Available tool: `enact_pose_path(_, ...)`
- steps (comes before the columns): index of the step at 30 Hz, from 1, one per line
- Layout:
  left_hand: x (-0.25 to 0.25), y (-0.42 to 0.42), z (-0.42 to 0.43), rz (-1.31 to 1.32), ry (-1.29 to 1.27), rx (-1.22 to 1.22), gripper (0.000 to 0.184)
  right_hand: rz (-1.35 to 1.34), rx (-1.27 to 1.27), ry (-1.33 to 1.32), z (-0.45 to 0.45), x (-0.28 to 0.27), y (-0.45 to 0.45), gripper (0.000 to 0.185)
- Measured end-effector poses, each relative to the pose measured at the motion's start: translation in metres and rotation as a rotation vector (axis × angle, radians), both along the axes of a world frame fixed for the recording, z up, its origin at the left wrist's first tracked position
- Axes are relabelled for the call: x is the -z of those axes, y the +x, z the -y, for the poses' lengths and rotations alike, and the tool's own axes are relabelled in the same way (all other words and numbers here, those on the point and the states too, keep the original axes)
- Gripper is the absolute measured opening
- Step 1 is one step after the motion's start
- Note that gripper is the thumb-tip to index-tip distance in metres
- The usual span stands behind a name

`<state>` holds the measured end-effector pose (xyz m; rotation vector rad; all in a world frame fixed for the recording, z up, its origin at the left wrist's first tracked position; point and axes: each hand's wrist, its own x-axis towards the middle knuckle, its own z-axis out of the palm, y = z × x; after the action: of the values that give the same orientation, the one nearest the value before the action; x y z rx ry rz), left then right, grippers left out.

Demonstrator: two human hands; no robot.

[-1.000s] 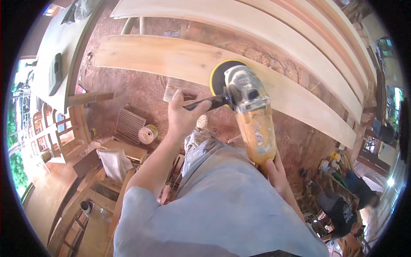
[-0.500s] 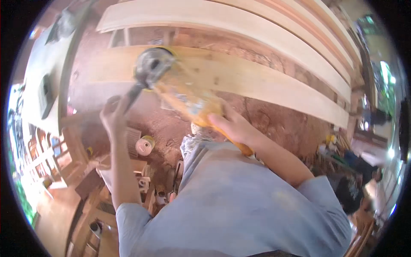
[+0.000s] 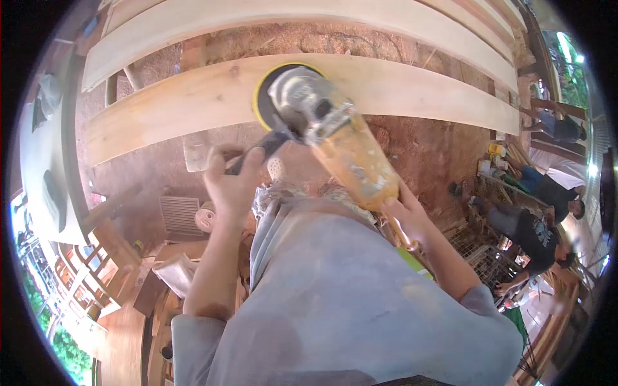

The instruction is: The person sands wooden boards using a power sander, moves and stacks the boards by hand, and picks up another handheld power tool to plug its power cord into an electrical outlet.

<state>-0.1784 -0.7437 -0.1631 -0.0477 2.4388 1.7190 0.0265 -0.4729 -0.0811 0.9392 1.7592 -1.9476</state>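
Observation:
A worn yellow angle grinder (image 3: 357,157) with a grey metal head lies across the view, its round yellow-rimmed disc (image 3: 262,96) over a pale wooden plank (image 3: 180,100). Whether the disc touches the wood I cannot tell. My left hand (image 3: 233,177) is closed around the grinder's black side handle (image 3: 273,143). Around the rear of the yellow body, my right hand (image 3: 407,211) is closed too. Part of its grip is hidden by the tool.
Further planks (image 3: 360,11) lie beyond this one, over reddish dusty ground. To the left are a light tabletop (image 3: 38,174) and wooden chair frames (image 3: 84,270). A round can (image 3: 205,217) stands low on the left. Two co-workers (image 3: 537,235) and another person (image 3: 559,125) are on the right.
The grinder has moved right along the plank and turned more upright in view, both hands still on it. My view has shifted too, showing the people at right more fully.

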Motion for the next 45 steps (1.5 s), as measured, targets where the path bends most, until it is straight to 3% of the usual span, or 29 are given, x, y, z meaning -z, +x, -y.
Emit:
enact_pose_path(3,-0.021,0.015,-0.060,0.065,-0.112,0.118,0.027,0.108,0.109,-0.024,-0.044,-0.004,0.045,0.078)
enact_pose_path(8,-0.021,0.042,-0.146,0.146,-0.017,0.194,0.032,0.025,0.144,0.107,-0.107,0.005,0.107,0.077)
enact_pose_path(11,-0.022,0.056,-0.209,0.109,-0.031,0.256,0.033,0.137,0.259,-0.024,-0.151,-0.017,0.125,0.073)
enact_pose_path(15,-0.024,0.079,-0.306,-0.011,-0.001,0.422,0.033,0.107,0.320,0.058,-0.219,-0.012,0.181,0.067)
enact_pose_path(19,-0.025,0.096,-0.409,0.061,-0.019,0.531,0.042,0.052,0.404,0.143,-0.267,-0.019,0.218,0.063)
enact_pose_path(22,-0.014,0.102,-0.481,-0.138,-0.123,0.577,0.061,-0.011,0.527,0.137,-0.304,-0.014,0.236,0.062)
enact_pose_path(23,-0.009,0.108,-0.489,-0.153,-0.118,0.589,0.061,-0.029,0.563,0.123,-0.316,-0.015,0.240,0.062)
enact_pose_path(25,-0.006,0.122,-0.502,-0.355,-0.070,0.385,0.055,-0.067,0.633,0.095,-0.338,-0.017,0.245,0.062)
enact_pose_path(27,-0.002,0.119,-0.467,0.176,0.092,0.410,0.045,0.026,0.603,0.067,-0.368,-0.024,0.248,0.062)
enact_pose_path(28,0.007,0.122,-0.446,0.304,0.187,0.221,0.040,-0.042,0.641,0.215,-0.381,-0.010,0.255,0.057)
enact_pose_path(29,0.023,0.127,-0.419,0.434,0.275,0.023,0.035,-0.045,0.644,0.214,-0.396,-0.012,0.260,0.057)
enact_pose_path(31,0.059,0.110,-0.359,0.556,0.260,-0.211,0.041,0.115,0.763,0.152,-0.427,-0.017,0.276,0.051)
enact_pose_path(32,0.058,0.108,-0.337,0.479,0.338,-0.358,0.052,0.138,0.811,0.161,-0.444,-0.017,0.287,0.048)
enact_pose_path(34,0.096,0.050,-0.267,0.520,0.611,-0.412,0.059,0.100,0.862,0.159,-0.478,-0.011,0.310,0.050)
enact_pose_path(37,0.096,-0.002,-0.211,0.348,0.909,-0.403,0.044,0.077,0.939,0.155,-0.528,-0.012,0.330,0.051)
enact_pose_path(38,0.096,-0.009,-0.204,0.304,0.899,-0.376,0.041,0.099,0.974,0.155,-0.543,-0.014,0.334,0.049)
enact_pose_path(39,0.099,-0.011,-0.201,0.230,0.714,-0.279,0.039,0.089,0.968,0.153,-0.555,-0.016,0.336,0.049)
enact_pose_path(40,0.100,-0.011,-0.195,0.068,0.210,-0.064,0.038,0.085,0.979,0.170,-0.567,-0.019,0.338,0.050)
enact_pose_path(41,0.102,-0.010,-0.189,-0.202,-0.453,0.132,0.039,0.080,0.991,0.187,-0.577,-0.021,0.339,0.052)
enact_pose_path(42,0.102,-0.009,-0.189,-0.343,-0.712,0.216,0.041,0.019,0.970,0.113,-0.589,-0.022,0.344,0.052)
enact_pose_path(43,0.110,-0.008,-0.182,-0.406,-0.815,0.259,0.043,0.016,0.951,0.103,-0.596,-0.024,0.341,0.052)
enact_pose_path(45,0.136,-0.007,-0.167,-0.363,-0.684,0.278,0.041,0.046,0.963,0.133,-0.606,-0.027,0.334,0.052)
